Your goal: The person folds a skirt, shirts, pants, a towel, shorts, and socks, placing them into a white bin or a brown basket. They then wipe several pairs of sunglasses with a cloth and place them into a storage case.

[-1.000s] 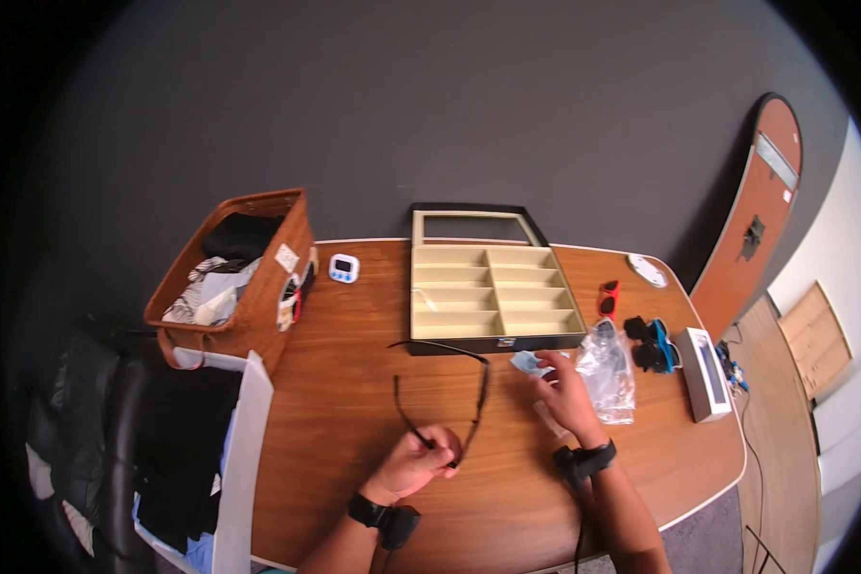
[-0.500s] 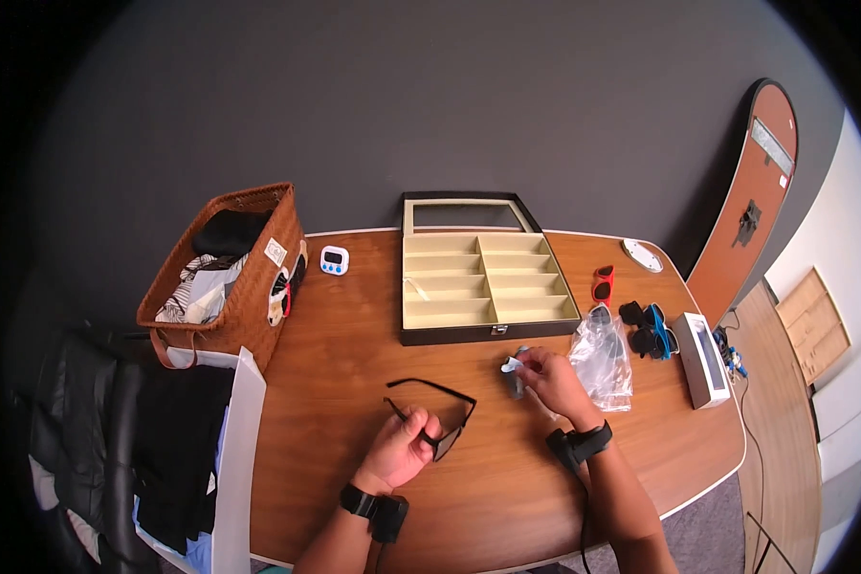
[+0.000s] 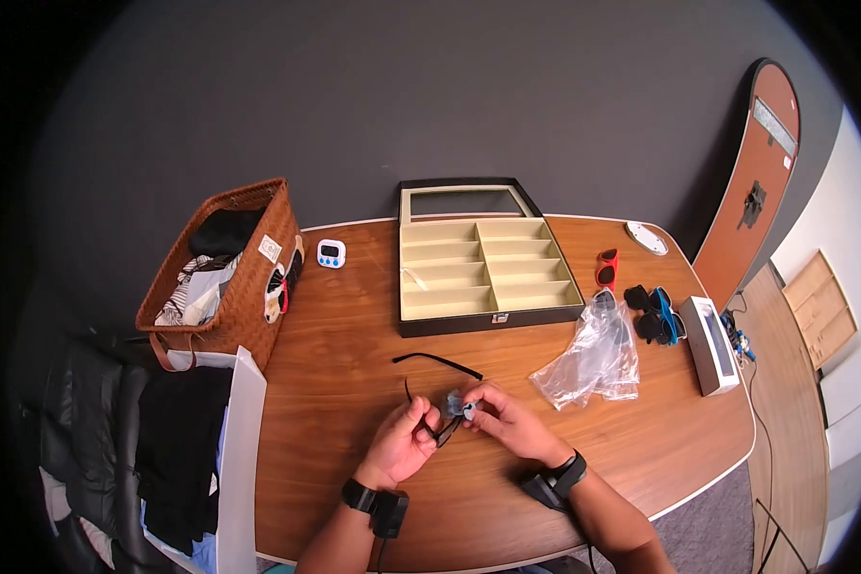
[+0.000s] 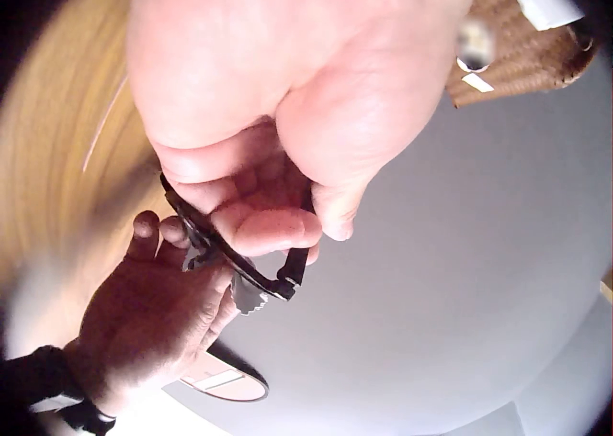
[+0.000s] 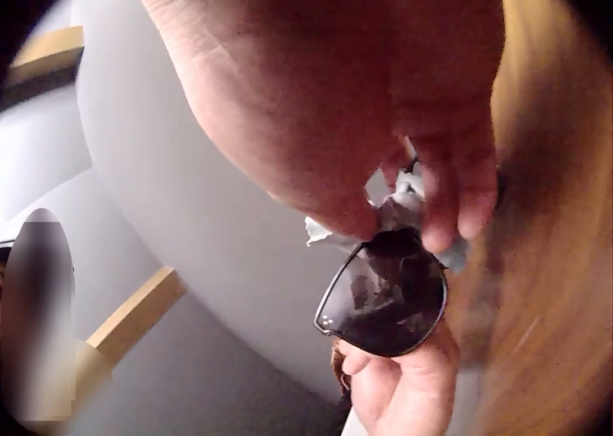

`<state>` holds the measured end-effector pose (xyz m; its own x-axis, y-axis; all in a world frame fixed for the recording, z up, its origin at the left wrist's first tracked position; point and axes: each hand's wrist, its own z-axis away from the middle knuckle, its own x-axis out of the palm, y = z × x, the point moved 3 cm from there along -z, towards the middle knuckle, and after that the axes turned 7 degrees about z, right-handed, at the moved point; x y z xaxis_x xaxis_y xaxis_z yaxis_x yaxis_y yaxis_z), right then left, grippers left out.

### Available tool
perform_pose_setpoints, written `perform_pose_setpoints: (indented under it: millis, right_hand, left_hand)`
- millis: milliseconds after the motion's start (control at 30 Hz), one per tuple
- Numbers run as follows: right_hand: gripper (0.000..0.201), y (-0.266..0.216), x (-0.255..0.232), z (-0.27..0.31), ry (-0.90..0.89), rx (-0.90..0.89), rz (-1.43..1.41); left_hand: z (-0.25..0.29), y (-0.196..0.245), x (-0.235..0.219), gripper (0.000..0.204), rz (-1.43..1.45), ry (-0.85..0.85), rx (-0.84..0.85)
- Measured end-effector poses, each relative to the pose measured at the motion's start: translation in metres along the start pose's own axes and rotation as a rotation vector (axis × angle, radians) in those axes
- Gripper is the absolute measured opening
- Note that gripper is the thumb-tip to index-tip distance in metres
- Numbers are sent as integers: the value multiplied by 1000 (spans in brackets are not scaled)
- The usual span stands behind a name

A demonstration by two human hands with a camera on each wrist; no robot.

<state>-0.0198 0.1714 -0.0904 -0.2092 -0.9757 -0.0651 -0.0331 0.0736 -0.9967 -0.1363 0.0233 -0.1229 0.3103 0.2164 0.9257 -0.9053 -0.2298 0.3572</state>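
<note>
My left hand (image 3: 399,445) grips a pair of black sunglasses (image 5: 383,297) by one side of the frame, above the front of the table. One temple arm of the glasses sticks out away from me in the head view. Between its fingers and thumb my right hand (image 3: 517,426) pinches a small grey-blue cloth (image 3: 454,402) with a zigzag edge. In the right wrist view this cloth is right at the upper edge of a dark lens. The right fingers partly hide both cloth and frame.
An open glasses case (image 3: 488,323) with cream compartments stands behind the hands. To its right lie a clear plastic bag (image 3: 598,364), red sunglasses (image 3: 607,268), blue and black sunglasses (image 3: 658,316) and a white box (image 3: 713,344). A wicker basket (image 3: 275,273) and a white timer (image 3: 331,253) stand left.
My right hand picked up the cloth beside the plastic bag and brought it left to the sunglasses. The left hand keeps its hold, having tilted the glasses and moved them slightly.
</note>
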Motion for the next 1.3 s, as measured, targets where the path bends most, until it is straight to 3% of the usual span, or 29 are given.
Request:
perform_pose_setpoints:
  millis: [100, 167, 267, 300, 367, 433, 500, 533, 700, 800, 867, 967, 1100, 1167, 1267, 1300]
  right_hand:
    - [14, 3, 0, 1, 46, -4, 190]
    - [13, -11, -1, 2, 158, -159, 513]
    - [12, -14, 1, 3, 179, -173, 576]
    - [12, -16, 2, 4, 179, -177, 574]
    - [12, -22, 2, 5, 296, -208, 614]
    - [12, -29, 1, 6, 317, -217, 637]
    - [12, -33, -2, 9, 348, -220, 670]
    - [12, -33, -2, 9, 367, -210, 651]
    - [13, -30, -3, 10, 375, -233, 635]
    - [13, -32, -3, 14, 413, -276, 411]
    - [16, -25, -7, 15, 444, -302, 117]
    - [19, -25, -3, 13, 369, -302, -107]
    - [23, -24, 0, 13, 365, -267, -65]
    - [25, -21, 4, 12, 356, -133, -55]
    - [24, -20, 15, 12, 316, -200, 181]
    - [21, -27, 21, 13, 276, -184, 187]
  left_hand:
    - [1, 1, 4, 18, -3, 3, -3]
    - [1, 4, 14, 15, -176, 30, 50]
    - [3, 4, 11, 6, -423, -14, 3]
    - [3, 2, 11, 6, -427, -13, 6]
    - [3, -4, 16, 9, -730, 2, 27]
    - [1, -7, 14, 14, -764, 5, 41]
    - [2, -7, 20, 16, -921, -63, 174]
    - [1, -6, 17, 16, -937, -58, 154]
    - [1, -9, 15, 16, -766, -86, 190]
    - [1, -9, 12, 15, -554, -97, 141]
    - [2, -8, 11, 15, -450, -108, 114]
    - [4, -12, 11, 11, -262, -76, 37]
    - [1, -16, 8, 11, -156, -104, 17]
    - [1, -16, 9, 12, -133, -111, 16]
    - [0, -18, 15, 17, -95, -147, 8]
    - [0, -17, 25, 16, -103, -68, 17]
